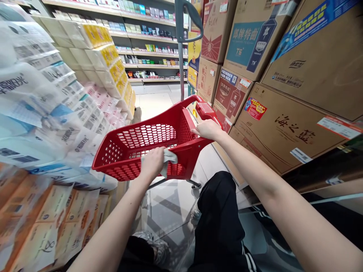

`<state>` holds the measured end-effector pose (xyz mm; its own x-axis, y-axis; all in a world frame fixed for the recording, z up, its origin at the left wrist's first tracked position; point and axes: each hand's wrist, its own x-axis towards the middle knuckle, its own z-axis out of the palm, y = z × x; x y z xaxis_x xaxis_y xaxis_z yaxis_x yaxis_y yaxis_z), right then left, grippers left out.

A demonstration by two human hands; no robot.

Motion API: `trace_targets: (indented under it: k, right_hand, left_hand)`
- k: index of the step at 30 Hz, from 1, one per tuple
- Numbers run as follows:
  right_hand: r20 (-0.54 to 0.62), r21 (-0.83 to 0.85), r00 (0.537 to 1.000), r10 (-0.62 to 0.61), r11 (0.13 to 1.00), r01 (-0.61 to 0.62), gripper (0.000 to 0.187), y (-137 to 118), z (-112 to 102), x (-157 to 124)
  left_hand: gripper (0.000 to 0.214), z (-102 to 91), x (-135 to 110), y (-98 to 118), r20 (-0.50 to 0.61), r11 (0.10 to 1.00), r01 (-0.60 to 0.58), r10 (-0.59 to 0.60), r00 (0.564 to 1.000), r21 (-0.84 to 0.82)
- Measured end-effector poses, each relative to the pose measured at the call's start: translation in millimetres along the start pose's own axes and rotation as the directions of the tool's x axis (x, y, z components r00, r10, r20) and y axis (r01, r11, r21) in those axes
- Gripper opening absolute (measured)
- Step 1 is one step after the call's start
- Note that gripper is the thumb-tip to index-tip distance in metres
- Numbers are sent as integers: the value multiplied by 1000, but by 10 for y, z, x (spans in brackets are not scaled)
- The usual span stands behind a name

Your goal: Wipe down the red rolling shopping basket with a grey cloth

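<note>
A red plastic shopping cart point(159, 124) with a honeycomb-holed basket stands across the aisle in front of me. My left hand point(153, 161) is closed on a pale grey-green cloth point(170, 158) and presses it against the rim of the cart's near side. Part of the cloth hangs out past the fingers over the outer wall. My right hand point(208, 129) grips the cart's frame near the handle end point(205, 109), at the right. The basket's inside shows bare red plastic.
Stacked packs of tissue and toilet paper point(65, 98) line the left. Cardboard cartons point(272, 121) are piled along the right. Behind the cart rises a pole with a grey loop handle point(189, 22). Shelves of goods point(153, 37) stand at the back. My legs are close below the cart.
</note>
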<state>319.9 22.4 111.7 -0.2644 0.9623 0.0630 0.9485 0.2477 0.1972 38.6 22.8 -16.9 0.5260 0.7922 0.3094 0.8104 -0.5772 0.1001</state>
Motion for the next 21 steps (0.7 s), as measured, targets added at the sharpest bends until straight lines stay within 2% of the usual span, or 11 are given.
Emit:
trace_targets:
  k: [3,5,6,8,10,13,15,18,21]
  right_hand:
    - [-14,-2,1000,-12,1000,12,66,-2,-23,-53]
    - [-32,-5,999,-26,1000,26,68,9,-35,-95]
    - [-36,-8,999,-36,999,36,69,21,-40,-115]
    - [-37,-14,998,-56,998,55,69,51,-43,-149]
    - [-41,-24,998,-50,999,49,69,77,-38,-167]
    - [-69,-42,998,8,999,-11,69,73,-15,-160]
    - [-83,-43,994,66,997,-70,68,36,2,-138]
    - [-74,-7,983,170,985,-171,68,-45,19,-93]
    - [-43,43,978,206,978,-205,69,-101,21,-63]
  left_hand:
    - [34,-33,244,410,-21,991,-88,87,996,-100]
    - [33,-29,303,493,-42,987,-105,100,994,-122]
    - [32,-18,291,459,-36,989,-93,89,995,-111]
    - [31,9,191,261,5,998,-41,42,999,-54]
    - [32,31,22,-53,38,1000,23,-24,999,22]
    - [34,36,-264,-555,56,989,90,-97,994,118]
    - [35,27,-417,-815,32,977,127,-134,990,169]
    - [37,13,-538,-1029,-1,971,143,-146,989,193]
    - [39,3,-535,-1013,-7,970,156,-157,988,185]
